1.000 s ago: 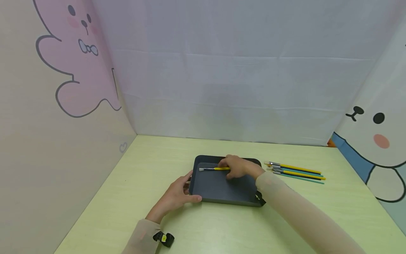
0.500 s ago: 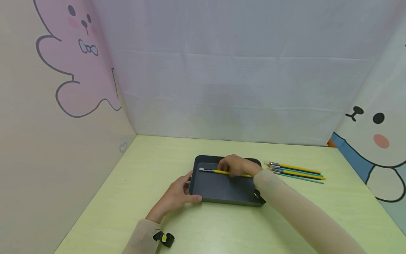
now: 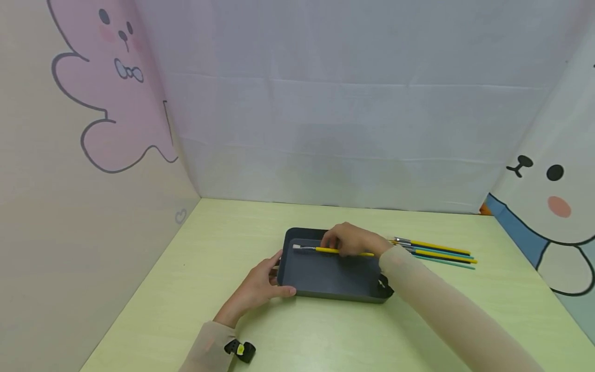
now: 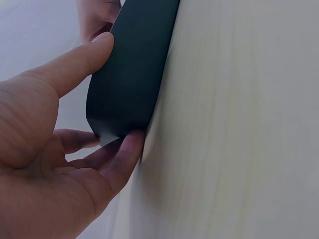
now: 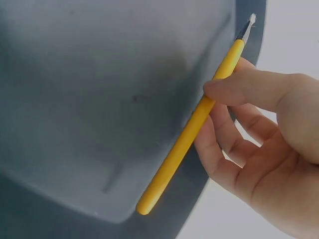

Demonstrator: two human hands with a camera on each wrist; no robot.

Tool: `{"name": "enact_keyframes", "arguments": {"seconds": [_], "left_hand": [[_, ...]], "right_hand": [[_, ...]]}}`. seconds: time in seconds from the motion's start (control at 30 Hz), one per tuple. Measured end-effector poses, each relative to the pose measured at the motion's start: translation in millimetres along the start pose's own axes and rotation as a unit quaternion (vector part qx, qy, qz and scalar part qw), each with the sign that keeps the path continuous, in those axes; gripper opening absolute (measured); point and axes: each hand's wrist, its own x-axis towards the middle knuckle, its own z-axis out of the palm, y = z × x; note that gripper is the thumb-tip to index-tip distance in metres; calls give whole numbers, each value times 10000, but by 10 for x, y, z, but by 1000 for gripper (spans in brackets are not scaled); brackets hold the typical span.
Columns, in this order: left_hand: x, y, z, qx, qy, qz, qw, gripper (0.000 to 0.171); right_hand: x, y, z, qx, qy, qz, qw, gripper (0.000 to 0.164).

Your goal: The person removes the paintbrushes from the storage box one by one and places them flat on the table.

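Observation:
A dark grey rectangular tray lies on the table in the head view. My left hand holds its near left corner, the thumb on one wall and the fingers around the other side. Over the tray, my right hand pinches a yellow-handled paintbrush between thumb and fingers. The brush's pale bristles point left in the head view, and its handle end points right. In the right wrist view the brush is above the tray's floor; whether its bristles touch the tray I cannot tell.
Several paintbrushes with yellow, dark and teal handles lie on the table right of the tray. A white curtain hangs behind, with cartoon-printed side panels at left and right. A small black device is on the left sleeve.
The right hand has shifted its hold along the brush, so more of the handle now shows, and has risen slightly. The left hand and tray have hardly moved.

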Motion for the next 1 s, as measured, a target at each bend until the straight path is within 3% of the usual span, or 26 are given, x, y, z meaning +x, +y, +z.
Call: {"name": "enact_keyframes", "arguments": {"seconds": [0.23, 0.47, 0.77, 1.0], "left_hand": [[-8, -18, -6, -53, -7, -25, 10000, 114], [-4, -38, -8, -99, -42, -29, 9999, 115], [1, -39, -15, -160, -112, 60, 9998, 114], [-4, -11, -19, -133, -72, 50, 9999, 114]], "right_hand": [[-150, 46, -181, 95, 166, -176, 9997, 53], [-437, 177, -355, 251, 294, -160, 9991, 51], [-962, 419, -535, -33, 596, 19, 9982, 49], [-1397, 708, -538, -50, 738, 192, 9971, 44]]}}
